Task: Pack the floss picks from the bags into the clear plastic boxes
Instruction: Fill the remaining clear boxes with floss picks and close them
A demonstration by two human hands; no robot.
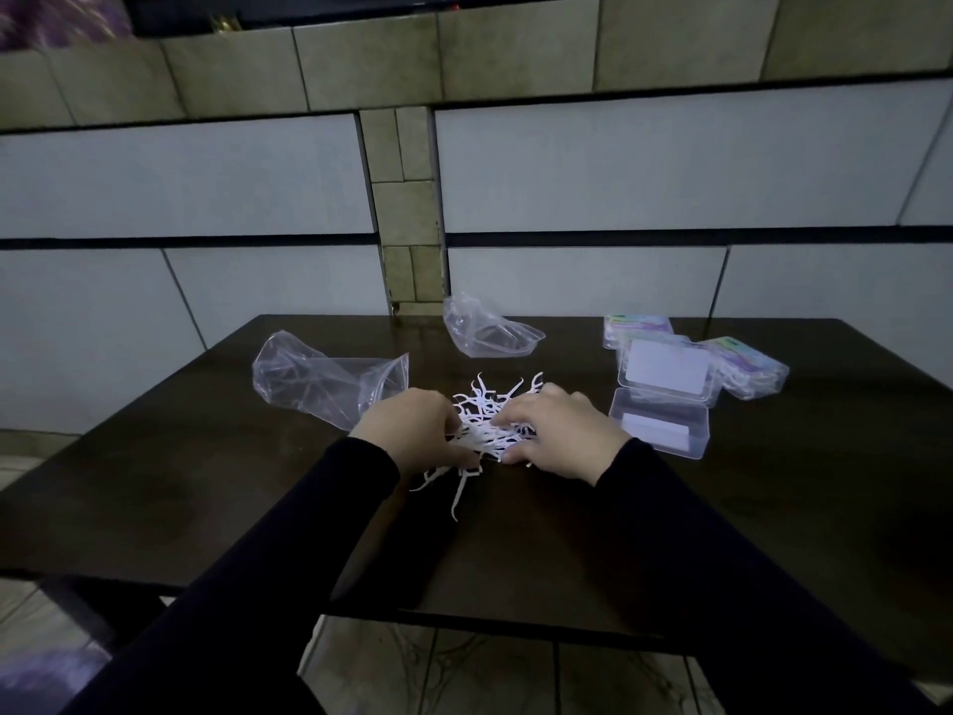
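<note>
A loose heap of white floss picks (487,405) lies in the middle of the dark table (206,487). My left hand (412,430) and my right hand (559,430) sit on either side of the heap, fingers curled in around a bunch of picks between them. A few picks stick out below my left hand. An open clear plastic box (660,423) stands just right of my right hand, its lid raised behind it. Two clear plastic bags lie flat: one (319,384) left of the heap, one (490,330) behind it.
Behind the open box, at the back right, stand closed boxes with colourful labels (748,371) (637,330). The table backs onto a tiled wall (670,172). Its front edge runs just below my forearms, with floor tiles beneath.
</note>
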